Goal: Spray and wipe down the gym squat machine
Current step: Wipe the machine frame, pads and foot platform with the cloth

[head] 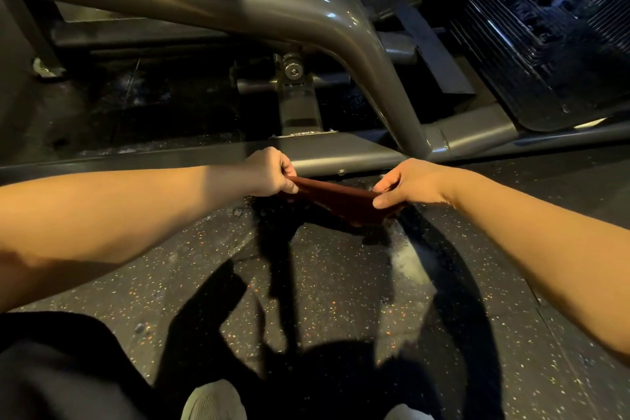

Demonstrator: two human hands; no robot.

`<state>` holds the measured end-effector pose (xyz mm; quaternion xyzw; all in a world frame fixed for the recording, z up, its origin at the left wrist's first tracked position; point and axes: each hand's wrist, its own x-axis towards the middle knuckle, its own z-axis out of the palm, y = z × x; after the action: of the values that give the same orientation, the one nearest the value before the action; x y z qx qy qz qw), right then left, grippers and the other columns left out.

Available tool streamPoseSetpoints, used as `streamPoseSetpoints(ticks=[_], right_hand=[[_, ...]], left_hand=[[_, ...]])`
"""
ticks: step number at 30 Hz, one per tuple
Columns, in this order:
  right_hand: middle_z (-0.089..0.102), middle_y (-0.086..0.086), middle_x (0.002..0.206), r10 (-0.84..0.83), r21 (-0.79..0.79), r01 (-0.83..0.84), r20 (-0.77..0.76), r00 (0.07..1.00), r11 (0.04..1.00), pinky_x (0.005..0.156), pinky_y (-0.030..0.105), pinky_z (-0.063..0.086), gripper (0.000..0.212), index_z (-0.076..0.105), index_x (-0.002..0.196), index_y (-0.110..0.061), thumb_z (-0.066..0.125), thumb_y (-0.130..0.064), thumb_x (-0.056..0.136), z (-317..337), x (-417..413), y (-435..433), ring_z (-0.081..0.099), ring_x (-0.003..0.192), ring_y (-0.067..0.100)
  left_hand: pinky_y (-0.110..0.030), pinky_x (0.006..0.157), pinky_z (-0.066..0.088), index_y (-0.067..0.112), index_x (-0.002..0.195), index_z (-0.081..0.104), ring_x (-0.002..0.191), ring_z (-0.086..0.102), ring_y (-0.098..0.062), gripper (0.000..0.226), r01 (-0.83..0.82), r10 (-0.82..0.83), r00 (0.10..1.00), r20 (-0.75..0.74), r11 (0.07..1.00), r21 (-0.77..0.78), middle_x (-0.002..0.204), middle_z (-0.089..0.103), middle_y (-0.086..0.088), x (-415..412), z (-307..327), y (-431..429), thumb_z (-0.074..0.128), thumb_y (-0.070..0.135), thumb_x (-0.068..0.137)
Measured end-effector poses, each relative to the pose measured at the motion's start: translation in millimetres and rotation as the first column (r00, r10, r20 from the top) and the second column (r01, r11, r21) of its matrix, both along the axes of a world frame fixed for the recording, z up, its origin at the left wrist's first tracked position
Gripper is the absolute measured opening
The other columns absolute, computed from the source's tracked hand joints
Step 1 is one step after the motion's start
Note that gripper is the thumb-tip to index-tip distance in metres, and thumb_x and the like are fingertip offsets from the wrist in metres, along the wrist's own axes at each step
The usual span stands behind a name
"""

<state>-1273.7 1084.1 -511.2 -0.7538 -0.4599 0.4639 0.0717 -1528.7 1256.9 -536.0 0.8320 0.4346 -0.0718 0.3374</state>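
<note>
A dark red cloth (335, 199) hangs stretched between my two hands, just in front of the squat machine's low grey base bar (344, 155). My left hand (269, 172) grips its left end in a fist. My right hand (405, 184) pinches its right end between thumb and fingers. The machine's thick curved grey tube (300, 7) arches over the base and meets it at the right. Its black ribbed footplate (545, 34) tilts up at the top right. No spray bottle is in view.
Speckled black rubber flooring (341, 283) spreads below my arms, with a pale wet patch (409, 262) near the cloth. A pivot bolt and bracket (294, 72) sit behind the base bar. My shoes (213, 401) and dark trousers (51, 368) show at the bottom edge.
</note>
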Motion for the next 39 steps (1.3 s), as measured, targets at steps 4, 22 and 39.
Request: streamPoseSetpoints(ticks=[4,22,39], right_hand=[[0.078,0.002,0.093,0.06,0.076,-0.07,0.127,0.99,0.995,0.093,0.036,0.055,0.014,0.082,0.084,-0.02,0.082,-0.033,0.087,-14.7,-0.8,6.9,0.071,0.091,0.021],[0.039,-0.003,0.062,-0.061,0.103,0.062,-0.008,0.998,0.993,0.066,0.034,0.029,0.043,0.045,0.063,-0.022,0.072,-0.037,0.093,-16.7,-3.9,4.6,0.037,0.066,0.02],[0.057,0.033,0.139,-0.503,-0.371,0.468,-0.842,0.195,0.802,0.111,0.059,0.044,0.055,0.044,0.143,0.012,0.035,-0.028,0.107,-21.9,-54.8,14.3,0.058,0.129,0.046]], left_hand=[[-0.025,0.063,0.044,0.017,0.092,0.081,0.083,0.065,-0.021,0.015,0.054,-0.052,0.998,-0.026,0.995,0.085,0.08,0.071,-0.003,3.9,1.0,-4.0,0.075,0.029,0.094],[-0.022,0.049,0.029,0.014,0.069,0.049,0.056,0.038,-0.012,0.037,-0.024,0.039,0.97,0.238,0.997,-0.068,0.063,0.041,0.0,9.6,4.8,-10.9,0.073,0.026,0.094],[-0.028,0.074,0.047,0.018,0.1,0.059,0.075,0.055,-0.006,0.052,0.028,-0.002,0.957,0.289,0.996,-0.088,0.091,0.066,0.006,21.9,-16.1,-54.1,0.089,0.049,0.072]])
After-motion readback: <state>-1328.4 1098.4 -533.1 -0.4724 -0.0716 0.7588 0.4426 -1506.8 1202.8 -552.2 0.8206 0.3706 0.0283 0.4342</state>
